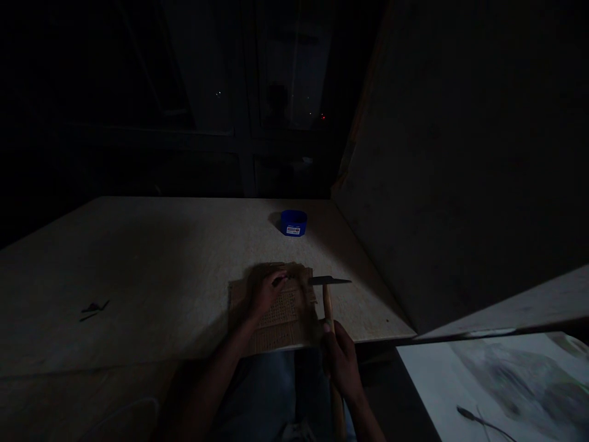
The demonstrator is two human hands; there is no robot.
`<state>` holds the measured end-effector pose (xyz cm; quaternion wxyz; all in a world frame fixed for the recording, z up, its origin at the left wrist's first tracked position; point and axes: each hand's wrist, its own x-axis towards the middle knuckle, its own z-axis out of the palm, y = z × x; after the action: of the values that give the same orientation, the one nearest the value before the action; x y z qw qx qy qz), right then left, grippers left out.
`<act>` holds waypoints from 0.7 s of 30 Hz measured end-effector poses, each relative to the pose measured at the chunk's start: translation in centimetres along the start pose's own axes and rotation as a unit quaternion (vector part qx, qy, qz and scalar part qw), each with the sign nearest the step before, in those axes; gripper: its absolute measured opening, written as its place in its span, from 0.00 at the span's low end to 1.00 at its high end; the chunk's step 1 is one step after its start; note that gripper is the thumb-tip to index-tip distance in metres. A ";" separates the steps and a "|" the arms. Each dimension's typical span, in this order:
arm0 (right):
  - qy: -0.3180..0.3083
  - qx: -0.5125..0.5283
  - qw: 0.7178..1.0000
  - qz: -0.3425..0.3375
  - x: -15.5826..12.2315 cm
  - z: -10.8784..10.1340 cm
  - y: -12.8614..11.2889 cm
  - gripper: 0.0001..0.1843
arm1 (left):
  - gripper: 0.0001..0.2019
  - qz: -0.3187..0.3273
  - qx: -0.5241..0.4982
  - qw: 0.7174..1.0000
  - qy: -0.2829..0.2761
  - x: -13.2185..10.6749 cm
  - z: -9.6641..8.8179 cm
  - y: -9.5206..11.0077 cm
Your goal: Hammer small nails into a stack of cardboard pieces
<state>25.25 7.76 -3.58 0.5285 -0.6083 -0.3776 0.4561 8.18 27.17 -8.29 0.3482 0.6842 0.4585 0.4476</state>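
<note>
My right hand (343, 359) is wrapped round the wooden handle of a hammer (327, 301). The dark metal head is raised just right of a piece of brown cardboard (271, 336), which lies at the table's front edge and bears rows of small marks. Over the cardboard's upper part, my left hand (267, 294) has its fingertips pinched together. Something small and dark shows at those fingertips, too dim to name.
A blue plastic tub (293, 224) with a label stands behind the cardboard on the pale table (151, 258). Several thin dark pieces (94, 308) lie at the left. A tall panel (460, 172) rises on the right; below it a cable (481, 420) rests on a white surface (427, 368).
</note>
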 end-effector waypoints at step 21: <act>-0.104 -0.249 0.948 -0.170 4.2 1.6 -6.4 0.26 | 0.13 -0.040 0.027 0.999 -0.004 0.1 0.0 0.4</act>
<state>25.15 13.13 2.00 0.3876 -0.5964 -0.6297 0.3123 8.30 27.09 -7.96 0.3489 0.6765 0.4959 0.4179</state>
